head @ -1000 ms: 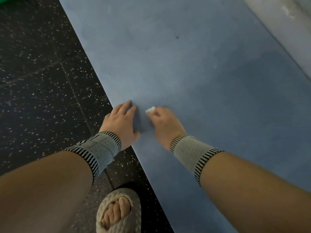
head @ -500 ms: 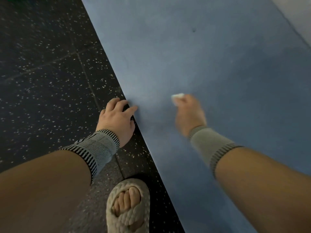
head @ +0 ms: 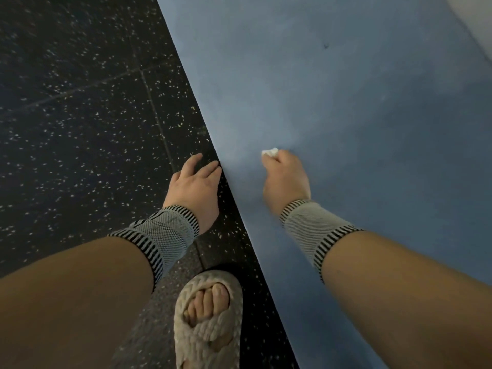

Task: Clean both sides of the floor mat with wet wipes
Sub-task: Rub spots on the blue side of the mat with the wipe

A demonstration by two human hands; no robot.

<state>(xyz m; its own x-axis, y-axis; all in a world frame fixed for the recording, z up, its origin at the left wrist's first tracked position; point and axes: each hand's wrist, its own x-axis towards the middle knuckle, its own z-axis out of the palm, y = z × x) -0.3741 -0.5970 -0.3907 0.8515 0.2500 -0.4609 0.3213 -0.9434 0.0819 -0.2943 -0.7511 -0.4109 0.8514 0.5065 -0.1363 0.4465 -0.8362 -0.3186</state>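
Observation:
A large blue floor mat (head: 346, 107) lies flat over the right half of the view, its left edge running diagonally. My right hand (head: 286, 179) is on the mat near that edge, fingers curled round a small crumpled white wet wipe (head: 270, 152) that pokes out at the fingertips and touches the mat. My left hand (head: 195, 183) rests on the dark floor beside the mat, fingers straight, its fingertips touching the mat's edge. Both wrists wear grey striped bands.
Black speckled floor tiles (head: 80, 129) fill the left side. My foot in a beige woven slipper (head: 209, 323) stands on the tiles close to the mat's edge. A pale wall base (head: 479, 35) borders the mat at the top right.
My left hand slid off the mat onto the floor at its edge. My right hand, still holding the wipe, moved away from the left hand, further onto the mat.

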